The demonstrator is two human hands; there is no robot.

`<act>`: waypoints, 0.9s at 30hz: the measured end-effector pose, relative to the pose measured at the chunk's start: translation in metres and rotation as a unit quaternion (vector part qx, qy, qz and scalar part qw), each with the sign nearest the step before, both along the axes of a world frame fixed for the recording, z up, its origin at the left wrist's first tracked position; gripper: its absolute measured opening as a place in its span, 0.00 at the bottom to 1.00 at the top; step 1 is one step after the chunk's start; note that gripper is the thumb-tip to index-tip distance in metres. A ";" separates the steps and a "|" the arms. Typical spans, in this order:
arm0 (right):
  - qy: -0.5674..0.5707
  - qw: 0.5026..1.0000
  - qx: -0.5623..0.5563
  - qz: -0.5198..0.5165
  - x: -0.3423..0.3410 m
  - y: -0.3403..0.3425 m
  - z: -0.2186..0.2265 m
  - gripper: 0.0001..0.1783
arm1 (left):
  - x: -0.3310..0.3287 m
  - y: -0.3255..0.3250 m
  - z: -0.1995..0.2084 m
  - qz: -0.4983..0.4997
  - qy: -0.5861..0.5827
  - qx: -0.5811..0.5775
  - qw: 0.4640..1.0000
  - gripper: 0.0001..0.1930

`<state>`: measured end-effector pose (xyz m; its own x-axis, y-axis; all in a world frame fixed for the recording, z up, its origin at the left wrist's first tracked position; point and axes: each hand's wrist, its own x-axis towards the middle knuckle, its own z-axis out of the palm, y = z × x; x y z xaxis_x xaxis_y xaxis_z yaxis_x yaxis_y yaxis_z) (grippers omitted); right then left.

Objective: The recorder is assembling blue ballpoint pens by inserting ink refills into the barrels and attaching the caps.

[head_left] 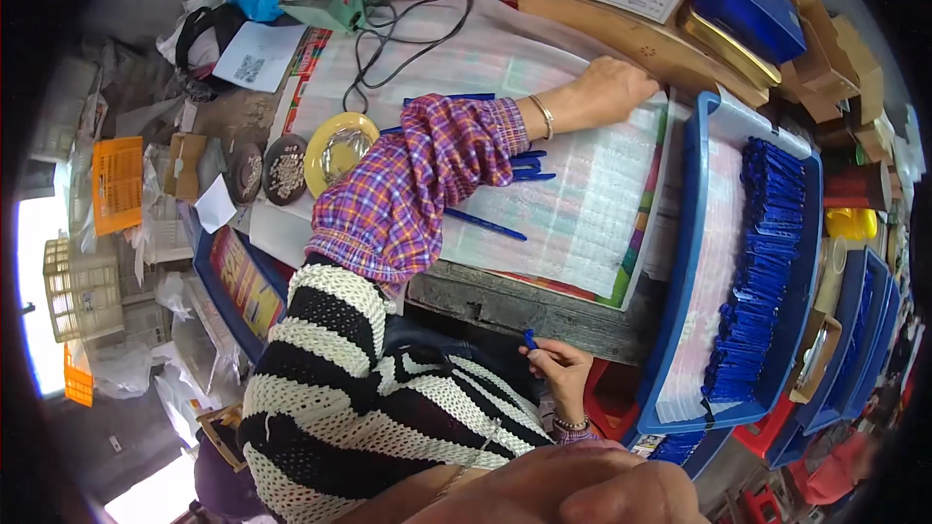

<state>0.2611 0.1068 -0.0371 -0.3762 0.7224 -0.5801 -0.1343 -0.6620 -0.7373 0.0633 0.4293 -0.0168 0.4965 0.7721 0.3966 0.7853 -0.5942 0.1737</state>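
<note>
My left arm, in a checked sleeve, reaches across the table, and my left hand (612, 92) is closed near the far right corner of the white-covered work surface (582, 204). Its fingertips are hidden, so what they hold cannot be made out. Low down by the table's front edge, my right hand (561, 371) pinches a small blue plastic piece (529, 339) between thumb and fingers. A slim blue plastic stick (485, 224) lies on the sheet below my left forearm. Several more blue sticks (529, 167) lie partly covered by the sleeve.
To the right stands a blue crate (691, 223) holding many blue plastic sticks (752, 281). A yellow bowl (320, 155) and dark dishes of small parts (286, 170) sit at the left. A black cable (359, 63) loops behind. Cardboard boxes (631, 29) line the back edge.
</note>
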 end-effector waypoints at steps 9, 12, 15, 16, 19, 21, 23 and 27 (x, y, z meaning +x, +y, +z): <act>-0.061 0.998 0.013 -0.007 -0.001 -0.010 -0.002 0.11 | 0.011 -0.016 -0.010 -0.086 -0.055 0.065 0.993 0.06; -0.043 0.998 0.025 -0.028 -0.001 -0.013 -0.004 0.11 | 0.013 -0.051 0.009 -0.133 -0.085 0.026 0.987 0.06; -0.048 0.998 0.044 -0.018 -0.002 -0.010 -0.005 0.11 | 0.007 -0.090 0.024 -0.160 -0.104 -0.073 0.979 0.10; -0.045 0.997 0.050 -0.026 -0.003 -0.010 -0.005 0.10 | 0.006 -0.100 0.026 -0.167 -0.083 -0.106 0.977 0.14; -0.039 0.998 0.048 -0.034 -0.006 -0.008 0.000 0.09 | -0.005 -0.142 0.050 -0.212 -0.117 -0.184 0.953 0.13; -0.038 0.998 0.042 -0.031 -0.007 -0.007 0.001 0.09 | -0.014 -0.171 0.062 -0.198 -0.121 -0.205 0.951 0.12; -0.025 0.997 0.065 -0.036 -0.005 -0.007 -0.005 0.08 | -0.022 -0.197 0.064 -0.192 -0.139 -0.202 0.950 0.11; -0.055 0.996 0.049 -0.050 -0.006 -0.010 -0.005 0.09 | -0.040 -0.251 0.057 -0.169 -0.186 -0.215 0.944 0.09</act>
<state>0.2551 0.0971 -0.0416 -0.2378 0.8079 -0.5393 -0.1111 -0.5742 -0.8112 0.0228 0.1779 0.0398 0.6314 0.7239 0.2779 0.4000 -0.6111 0.6831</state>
